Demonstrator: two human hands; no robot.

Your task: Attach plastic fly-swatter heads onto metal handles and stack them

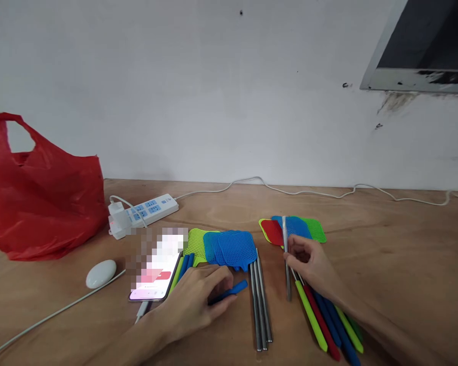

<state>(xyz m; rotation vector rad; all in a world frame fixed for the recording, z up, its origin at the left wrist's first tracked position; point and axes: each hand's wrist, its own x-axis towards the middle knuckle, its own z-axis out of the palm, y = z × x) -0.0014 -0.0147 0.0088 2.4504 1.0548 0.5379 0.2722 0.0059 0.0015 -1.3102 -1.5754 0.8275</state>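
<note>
Well, leftmost on the brown wooden table (404, 254) I see a red plastic carrier bag (53, 203), then a lit rectangular phone (154, 291). Next, the left hand (196, 300) grips a slim blue handle (237, 288) near blue mesh swatter heads (236, 248). Past several silver metal tubes (260, 305), the right hand (313, 262) pinches a slender silver rod (285, 229) near long green, red and blue handles (320, 320).

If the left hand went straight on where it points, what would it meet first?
Probably the metal rods, just beyond the tip of the blue handle the left hand holds; its height is unclear, so it might pass over them.
</note>
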